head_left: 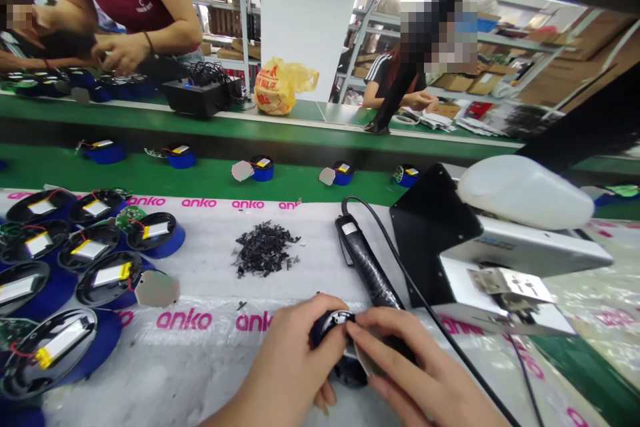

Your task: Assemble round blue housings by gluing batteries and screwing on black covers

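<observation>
A round dark housing (350,371) is between my two hands, mostly covered by fingers. My left hand (305,353) is closed around its left side, thumb near the rim. My right hand (410,360) grips it from the right, with its fingertips bent together at the rim; any small piece in them is hidden. Below those fingers shows the edge of a thin pale plate (366,351). Just beyond lies a black-wrapped handheld tool (367,260) with a cable. A pile of small black strips (265,249) sits farther left on the covered bench.
Several blue housings (155,235) with batteries and wired boards crowd the left. A green conveyor (295,180) carries more. At right stands a metal machine (530,247) beneath a white plastic bottle (525,190). Co-workers (150,7) sit or stand across the line.
</observation>
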Motion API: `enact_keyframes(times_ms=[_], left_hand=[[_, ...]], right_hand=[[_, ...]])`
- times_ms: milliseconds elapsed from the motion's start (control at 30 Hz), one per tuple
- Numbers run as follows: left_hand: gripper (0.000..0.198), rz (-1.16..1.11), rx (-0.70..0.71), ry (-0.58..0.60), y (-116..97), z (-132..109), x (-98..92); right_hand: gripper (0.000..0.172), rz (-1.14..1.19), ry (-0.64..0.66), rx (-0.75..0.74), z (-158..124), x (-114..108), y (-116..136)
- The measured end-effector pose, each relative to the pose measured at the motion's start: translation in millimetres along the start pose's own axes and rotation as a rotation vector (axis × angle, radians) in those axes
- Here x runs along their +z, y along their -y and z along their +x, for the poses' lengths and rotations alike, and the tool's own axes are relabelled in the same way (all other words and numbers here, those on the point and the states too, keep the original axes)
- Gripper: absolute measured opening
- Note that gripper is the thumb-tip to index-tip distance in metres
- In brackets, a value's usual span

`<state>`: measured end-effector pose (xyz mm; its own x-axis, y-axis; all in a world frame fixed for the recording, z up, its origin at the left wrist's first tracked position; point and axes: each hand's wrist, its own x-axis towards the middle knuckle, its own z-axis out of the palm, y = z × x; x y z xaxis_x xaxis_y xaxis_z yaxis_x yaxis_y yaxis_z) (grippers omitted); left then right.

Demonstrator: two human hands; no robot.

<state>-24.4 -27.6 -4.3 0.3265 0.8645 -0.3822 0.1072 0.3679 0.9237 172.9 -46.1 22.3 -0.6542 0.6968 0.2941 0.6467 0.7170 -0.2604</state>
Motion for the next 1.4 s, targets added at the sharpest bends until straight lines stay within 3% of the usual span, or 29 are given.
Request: enact_keyframes(times_ms=[200,367,467,567,767,900,1067,1400], left_hand=[[0.035,-0.025,0.056,0.049,6,1,0.1],[0.053,-0.245,-0.034,0.253,7,-3,-20.8],[0.076,-0.362,-0.092,0.356,8,-5,-35.7],[0.084,-0.397,-0.092,0.394,10,-3,-41.6],[0.077,-0.398,-0.104,0.345,9,3,-35.6],[0.071,-0.437,-0.065,0.332,18,4,-30.6],[0.062,-0.409,-0.019,0.275,27,2,-26.3],[0.077,-0.292,-0.099,0.176,9,-2,-17.0]], right_hand=[[0.039,0.109,-0.068,0.041,7,5,6],[0.025,0.168,-0.128,0.022,14,7,0],[0.017,0.21,-0.056,-0.065,23,-1,-4],[0.016,0.226,0.047,-0.122,31,-11,-5],[0.02,0.14,0.177,-0.111,34,-24,0],[0.032,0.094,0.138,-0.041,30,-25,3],[0.024,0.169,0.016,0.08,29,-17,9],[0.017,0.222,0.074,0.085,30,-18,8]])
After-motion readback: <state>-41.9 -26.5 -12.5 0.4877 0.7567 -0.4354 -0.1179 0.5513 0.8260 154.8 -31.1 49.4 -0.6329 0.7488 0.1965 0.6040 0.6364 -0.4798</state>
